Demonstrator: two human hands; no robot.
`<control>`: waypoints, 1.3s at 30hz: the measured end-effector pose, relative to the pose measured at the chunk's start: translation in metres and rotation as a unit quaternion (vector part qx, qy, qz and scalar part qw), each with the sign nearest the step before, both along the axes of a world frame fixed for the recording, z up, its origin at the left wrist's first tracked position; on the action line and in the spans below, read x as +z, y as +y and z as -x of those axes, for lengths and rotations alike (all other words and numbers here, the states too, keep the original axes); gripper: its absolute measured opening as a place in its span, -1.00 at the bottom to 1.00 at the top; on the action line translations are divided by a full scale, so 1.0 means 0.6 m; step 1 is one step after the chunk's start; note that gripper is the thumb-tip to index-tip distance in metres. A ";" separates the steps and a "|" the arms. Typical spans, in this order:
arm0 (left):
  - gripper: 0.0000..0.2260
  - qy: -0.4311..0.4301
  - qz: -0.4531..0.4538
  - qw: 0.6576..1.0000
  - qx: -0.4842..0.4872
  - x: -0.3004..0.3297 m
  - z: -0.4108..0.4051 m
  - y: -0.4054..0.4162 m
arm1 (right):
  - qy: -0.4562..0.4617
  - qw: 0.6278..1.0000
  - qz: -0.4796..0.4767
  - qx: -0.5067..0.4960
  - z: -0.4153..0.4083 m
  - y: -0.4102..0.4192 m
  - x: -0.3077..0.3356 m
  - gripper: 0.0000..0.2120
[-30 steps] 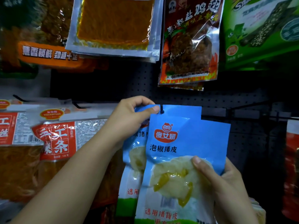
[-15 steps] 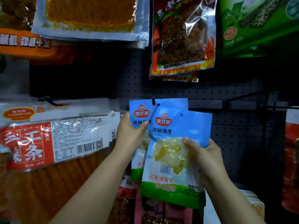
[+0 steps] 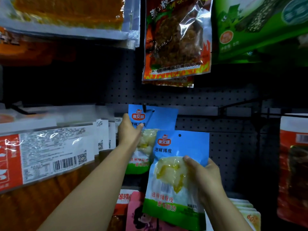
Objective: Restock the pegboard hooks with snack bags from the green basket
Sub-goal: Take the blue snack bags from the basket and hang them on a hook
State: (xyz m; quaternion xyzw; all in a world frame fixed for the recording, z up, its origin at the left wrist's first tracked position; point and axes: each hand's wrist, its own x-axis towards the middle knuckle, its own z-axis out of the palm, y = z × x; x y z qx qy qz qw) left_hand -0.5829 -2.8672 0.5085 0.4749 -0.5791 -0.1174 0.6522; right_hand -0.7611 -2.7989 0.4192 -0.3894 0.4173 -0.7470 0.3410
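A blue snack bag point(image 3: 164, 120) hangs on a black hook point(image 3: 144, 107) of the dark pegboard point(image 3: 216, 100). My left hand point(image 3: 129, 129) grips this hanging bag at its left edge. My right hand point(image 3: 202, 174) holds a second blue snack bag point(image 3: 175, 177) of the same kind, lower and to the right, off the hook. The punched hole near its top is free. The green basket is out of view.
Red-and-white noodle packs point(image 3: 50, 152) hang at the left. A flame-print meat bag point(image 3: 176, 39) and green packs point(image 3: 260, 27) hang above. Red bags point(image 3: 293, 164) hang at the right, pink and white packs point(image 3: 133, 212) below. A bare hook point(image 3: 241, 104) juts out at right.
My right hand has pulled its blue bag down and to the right, away from the hook. My left hand stays on the hanging bag. The view shifted downward.
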 end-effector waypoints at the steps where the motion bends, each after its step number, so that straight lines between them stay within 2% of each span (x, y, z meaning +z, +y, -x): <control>1: -0.75 -0.005 -0.007 1.000 0.004 0.001 0.000 0.000 | -0.003 1.000 0.001 0.002 0.001 0.006 0.000 -0.86; 3: -0.72 -0.018 -0.023 1.000 0.005 -0.001 -0.003 0.004 | -0.007 1.000 0.011 0.016 0.003 0.020 0.002 -0.86; 6: -0.51 -0.052 -0.022 0.998 -0.008 -0.013 -0.006 0.025 | -0.004 0.999 0.031 0.038 0.002 0.045 0.010 -0.86; 8: -0.46 -0.034 -0.010 0.998 -0.043 -0.020 -0.005 0.054 | -0.008 0.997 0.044 0.056 -0.002 0.063 0.015 -0.88; 11: -0.52 0.036 -0.013 0.987 -0.154 -0.035 0.003 0.111 | -0.014 0.995 0.057 0.079 -0.009 0.089 0.020 -0.91; 14: -0.52 0.083 -0.033 0.955 -0.281 -0.050 0.001 0.171 | -0.015 0.992 0.067 0.108 -0.017 0.117 0.017 -0.89; 17: -0.81 0.114 -0.004 0.929 -0.353 -0.056 -0.009 0.210 | 0.031 0.987 0.089 0.127 -0.028 0.143 0.016 -0.83; 20: -0.86 0.150 0.057 0.924 -0.346 -0.059 -0.021 0.237 | 0.108 0.980 0.123 0.111 -0.038 0.170 0.035 -0.74; 22: -0.89 0.162 0.100 0.924 -0.332 -0.059 -0.030 0.254 | 0.124 0.974 0.159 0.105 -0.045 0.186 0.056 -0.73; 29: -0.88 0.186 0.210 0.915 -0.289 -0.049 -0.060 0.303 | 0.185 0.938 0.262 0.127 -0.078 0.227 0.111 -0.81; 34: -0.90 0.175 0.227 0.919 -0.272 -0.020 -0.068 0.321 | 0.181 0.931 0.291 0.128 -0.089 0.227 0.137 -0.87; 39: -0.92 0.169 0.227 0.928 -0.244 0.004 -0.073 0.319 | 0.188 0.933 0.288 0.103 -0.093 0.213 0.152 -0.83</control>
